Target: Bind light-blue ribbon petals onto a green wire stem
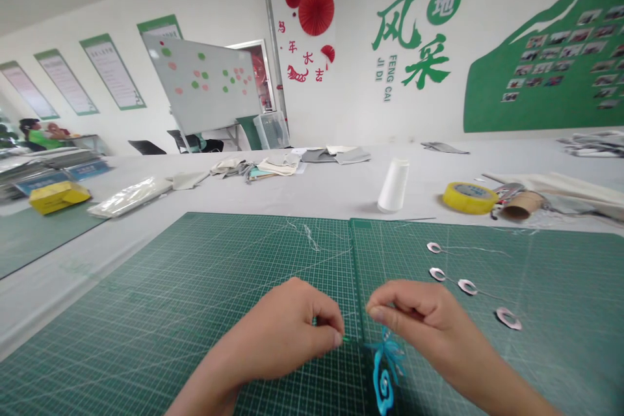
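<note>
A cutting mat [146, 312] covers the table [312, 192], with a thread cone [393, 185] at 12 o'clock and yellow tape [469, 198] at 1 o'clock. At mid-mat, the left hand [287, 331] pinches a green strand [347, 338] narrowly; the right hand [414, 318] pinches narrowly too, its hold too fine to tell. A teal ornament [384, 370] lies at 6 o'clock, metal rings [467, 286] at 3 o'clock.

The left hand [280, 331] and right hand [414, 322] pinch, fingers nearly meeting.
</note>
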{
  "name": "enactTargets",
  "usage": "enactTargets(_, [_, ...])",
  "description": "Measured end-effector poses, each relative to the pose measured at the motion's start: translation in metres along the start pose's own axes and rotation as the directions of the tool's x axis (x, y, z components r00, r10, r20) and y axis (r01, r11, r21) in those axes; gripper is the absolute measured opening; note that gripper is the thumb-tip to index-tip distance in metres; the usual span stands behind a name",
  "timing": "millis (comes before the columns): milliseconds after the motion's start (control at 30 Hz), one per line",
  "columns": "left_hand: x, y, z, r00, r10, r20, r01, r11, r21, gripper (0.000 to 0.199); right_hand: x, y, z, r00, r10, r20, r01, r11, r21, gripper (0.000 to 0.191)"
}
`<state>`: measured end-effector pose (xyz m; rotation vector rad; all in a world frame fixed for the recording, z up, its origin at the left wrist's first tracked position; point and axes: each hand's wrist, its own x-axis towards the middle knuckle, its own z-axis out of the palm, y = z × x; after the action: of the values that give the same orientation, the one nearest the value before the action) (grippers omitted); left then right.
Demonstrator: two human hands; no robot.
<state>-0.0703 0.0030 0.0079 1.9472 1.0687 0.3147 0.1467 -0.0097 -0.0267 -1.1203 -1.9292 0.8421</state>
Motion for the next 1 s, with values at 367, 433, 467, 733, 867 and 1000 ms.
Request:
enactTargets(367, [0.006,-0.004,0.006,0.956,-0.015,-0.293,0.068,0.982,0.174,0.02,-0.018,-0.008,0.021,0.935,-0.353,-0.04,0.315,0.877,-0.363,0.029])
enactTargets(433, [0.008,-0.004,0.005,0.943,-0.042,-0.329,0.082,0.991,0.108,0.02,-0.019,-0.006,0.023,0.936,-0.351,-0.032,0.314,0.872,-0.375,0.029])
enactTargets(467, [0.009,-0.005,0.004,0.938,-0.053,-0.343,0.082,0.994,0.069,0.02,-0.018,-0.004,0.024,0.937,-0.349,-0.035,0.31,0.871,-0.381,0.029])
enactTargets(733, [0.01,-0.003,-0.002,0.94,-0.092,-0.328,0.001,0.964,-0.267,0.016,-0.015,0.001,0.024,0.932,-0.346,-0.108,0.266,0.856,-0.444,0.033])
enactTargets(867, [0.011,-0.002,-0.002,0.939,-0.121,-0.321,-0.002,0.934,-0.357,0.015,-0.013,0.002,0.023,0.934,-0.322,-0.158,0.236,0.883,-0.406,0.032])
enactTargets(1000, [0.013,-0.001,-0.002,0.934,-0.177,-0.31,0.019,0.892,-0.452,0.014,-0.011,0.003,0.024,0.931,-0.289,-0.222,0.207,0.921,-0.331,0.025])
